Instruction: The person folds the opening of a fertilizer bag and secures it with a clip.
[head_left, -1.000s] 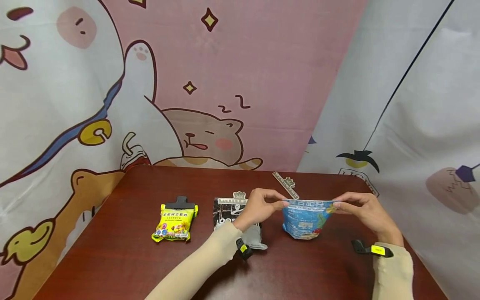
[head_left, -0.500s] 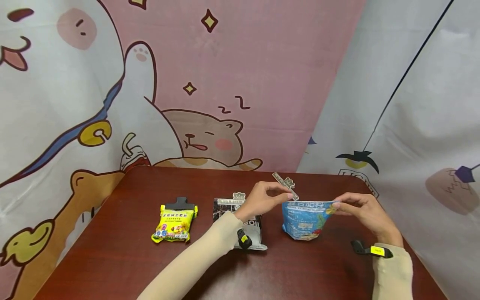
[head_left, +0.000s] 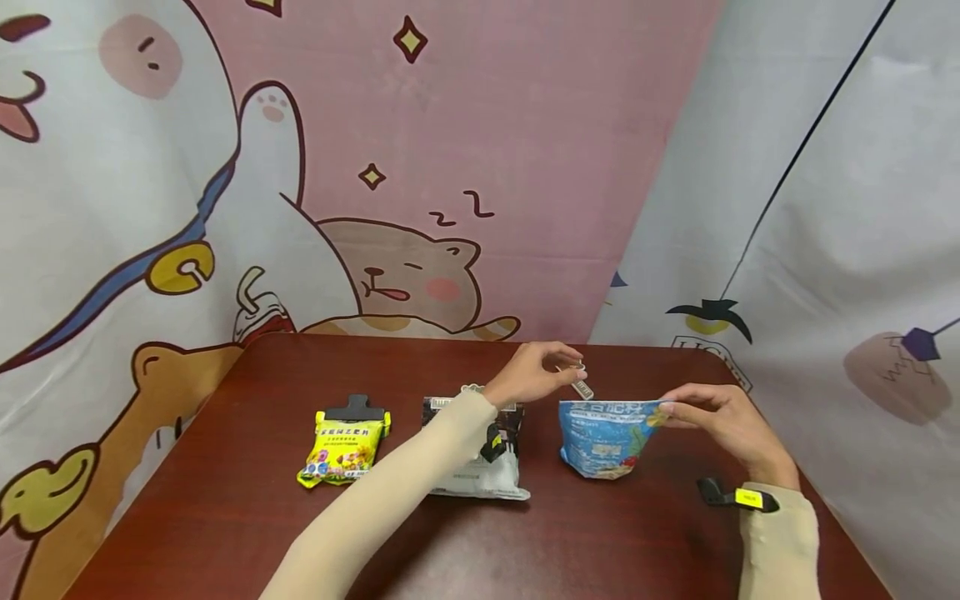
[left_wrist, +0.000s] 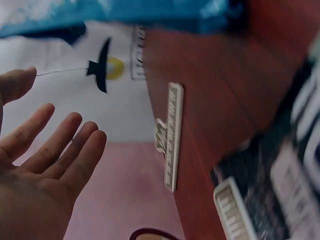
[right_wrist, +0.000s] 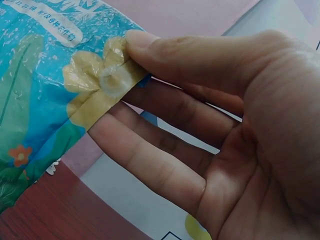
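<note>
My right hand (head_left: 723, 421) pinches the upper right corner of a blue printed plastic bag (head_left: 606, 442), which stands upright on the table. In the right wrist view the thumb lies over the bag's yellow flower (right_wrist: 95, 80), with fingers behind it. My left hand (head_left: 534, 371) is above the table behind the bag, near a clip (head_left: 582, 389) with a ruler-like, piano-key-patterned bar. The left wrist view shows this hand's fingers spread and holding nothing, apart from the clip (left_wrist: 173, 137). In the head view the hand covers part of that clip.
To the left, a black and grey bag (head_left: 480, 479) with a similar clip on its top lies partly under my left forearm. Farther left lies a yellow bag (head_left: 345, 446) with a black clip (head_left: 356, 408). A printed cloth (head_left: 525, 167) hangs behind the table.
My left hand has let go of the blue bag's upper left corner and moved back to the clip behind it. The right hand keeps its pinch. The head view has shifted slightly.
</note>
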